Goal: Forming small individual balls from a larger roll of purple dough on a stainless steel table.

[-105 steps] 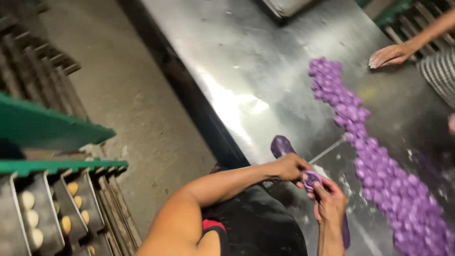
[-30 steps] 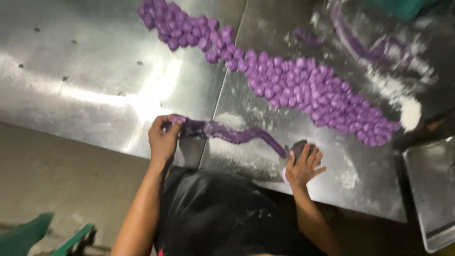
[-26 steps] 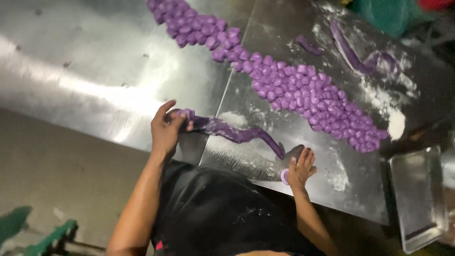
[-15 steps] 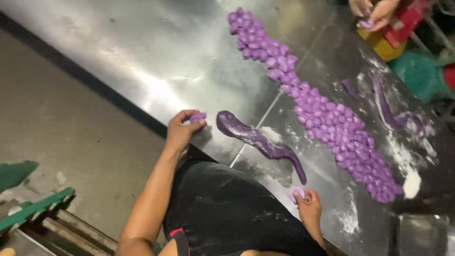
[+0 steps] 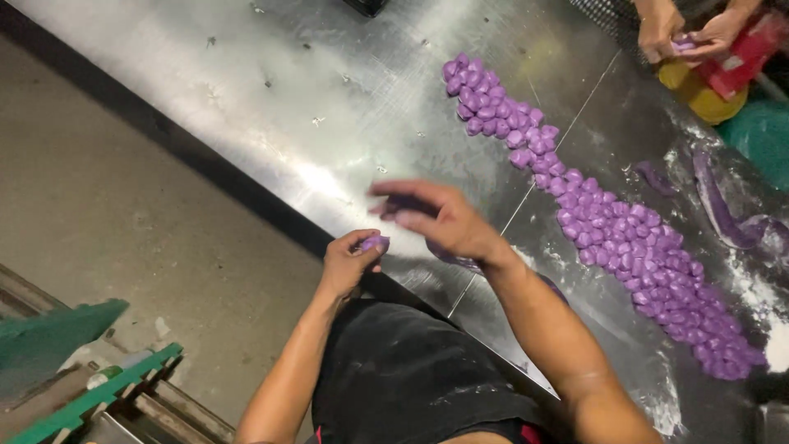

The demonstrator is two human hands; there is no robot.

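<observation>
Hands: left (image 5: 349, 263) pinching purple dough piece (image 5: 374, 242); right (image 5: 436, 218) open, blurred, over dough rope (image 5: 460, 261).

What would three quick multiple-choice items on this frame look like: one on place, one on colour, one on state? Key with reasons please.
1. Where does the long band of small dough pieces lie?
A. on the floor
B. on the metal table, running diagonally
C. in a green crate

2. What colour is the dough?
A. purple
B. white
C. orange

3. What is the left hand doing?
A. lying flat and empty on the table
B. gripping the table edge
C. pinching a small purple dough piece in its fingers

Key:
1 B, the pieces form a stripe across the steel top from upper middle to lower right.
2 A, every piece and the dough rope under the right hand is purple.
3 C, the left hand's fingers close around a small purple lump at the table edge, while the right hand is blurred above the rope.
</observation>
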